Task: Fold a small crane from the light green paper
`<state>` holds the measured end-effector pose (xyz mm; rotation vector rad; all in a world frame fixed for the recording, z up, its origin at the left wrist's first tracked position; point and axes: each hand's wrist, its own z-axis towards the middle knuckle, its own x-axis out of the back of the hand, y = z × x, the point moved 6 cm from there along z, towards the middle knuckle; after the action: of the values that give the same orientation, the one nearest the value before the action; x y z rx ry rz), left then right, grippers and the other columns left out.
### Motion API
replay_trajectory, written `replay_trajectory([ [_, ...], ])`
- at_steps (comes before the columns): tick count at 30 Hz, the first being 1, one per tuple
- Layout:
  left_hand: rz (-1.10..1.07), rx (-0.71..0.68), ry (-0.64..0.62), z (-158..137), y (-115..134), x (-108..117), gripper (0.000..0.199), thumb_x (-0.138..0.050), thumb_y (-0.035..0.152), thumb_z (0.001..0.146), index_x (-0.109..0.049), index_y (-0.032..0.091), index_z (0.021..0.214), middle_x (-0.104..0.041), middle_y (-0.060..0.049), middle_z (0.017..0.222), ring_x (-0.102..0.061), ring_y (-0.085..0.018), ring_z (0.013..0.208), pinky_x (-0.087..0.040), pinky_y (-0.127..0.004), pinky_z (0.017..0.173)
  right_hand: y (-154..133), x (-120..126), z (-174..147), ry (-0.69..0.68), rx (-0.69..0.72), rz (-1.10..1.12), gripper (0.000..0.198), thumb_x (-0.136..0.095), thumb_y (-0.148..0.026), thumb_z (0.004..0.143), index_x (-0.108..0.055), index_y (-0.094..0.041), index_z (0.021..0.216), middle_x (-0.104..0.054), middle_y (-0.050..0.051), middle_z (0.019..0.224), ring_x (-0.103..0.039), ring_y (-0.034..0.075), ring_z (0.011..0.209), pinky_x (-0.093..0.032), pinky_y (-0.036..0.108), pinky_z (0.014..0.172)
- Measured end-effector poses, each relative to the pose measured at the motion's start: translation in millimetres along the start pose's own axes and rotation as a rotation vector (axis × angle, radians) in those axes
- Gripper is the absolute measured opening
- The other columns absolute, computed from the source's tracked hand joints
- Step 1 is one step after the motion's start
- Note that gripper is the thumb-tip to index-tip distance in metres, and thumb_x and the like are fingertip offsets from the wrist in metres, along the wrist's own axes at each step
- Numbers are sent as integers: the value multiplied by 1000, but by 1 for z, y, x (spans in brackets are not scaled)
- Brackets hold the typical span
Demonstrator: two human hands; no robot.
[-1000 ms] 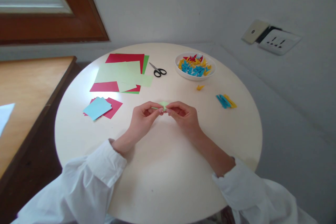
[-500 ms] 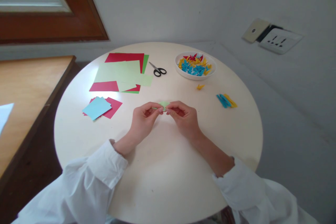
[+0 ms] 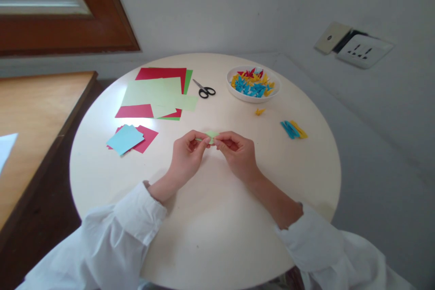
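Note:
A small piece of light green folded paper [image 3: 212,135] is pinched between my two hands over the middle of the table. My left hand [image 3: 187,154] grips its left side with thumb and fingers. On the other side, my right hand [image 3: 238,152] pinches it the same way, with the fingertips of both hands almost touching. The fingers cover much of the paper, so its exact folds are hard to make out. A yellow folded paper crane [image 3: 259,112] lies on the table beyond my right hand.
On the round white table [image 3: 217,235] stands a white dish [image 3: 249,98] of red, yellow and blue paper cranes. Scissors [image 3: 204,90] lie by red and green sheets [image 3: 152,93]. Light blue and red squares [image 3: 125,139] are at left, folded blue and yellow strips [image 3: 292,130] at right.
Both hands keep their pinch on the green paper. The fingertips have shifted slightly, and a little more of the paper's flat surface shows between them.

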<state>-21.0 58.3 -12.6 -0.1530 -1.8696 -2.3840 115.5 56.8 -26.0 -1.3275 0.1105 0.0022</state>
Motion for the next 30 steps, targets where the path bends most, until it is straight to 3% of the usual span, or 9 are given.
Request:
replay_trajectory([
  [18, -75, -21, -7, 1, -3, 0, 6, -66, 22, 73, -61, 17, 71, -64, 0, 66, -62, -13, 61, -48, -23, 54, 2, 2, 1, 30, -73, 36, 22, -76, -35, 59, -62, -18, 64, -65, 1, 70, -61, 13, 62, -55, 30, 66],
  [30, -122, -40, 7, 1, 0, -1, 11, -66, 20, 71, -55, 17, 73, -59, 2, 65, -62, -11, 61, -48, -21, 54, 4, 3, 0, 51, -87, 68, 15, -74, -27, 59, -62, -17, 62, -65, 1, 73, -61, 11, 61, -54, 28, 66],
])
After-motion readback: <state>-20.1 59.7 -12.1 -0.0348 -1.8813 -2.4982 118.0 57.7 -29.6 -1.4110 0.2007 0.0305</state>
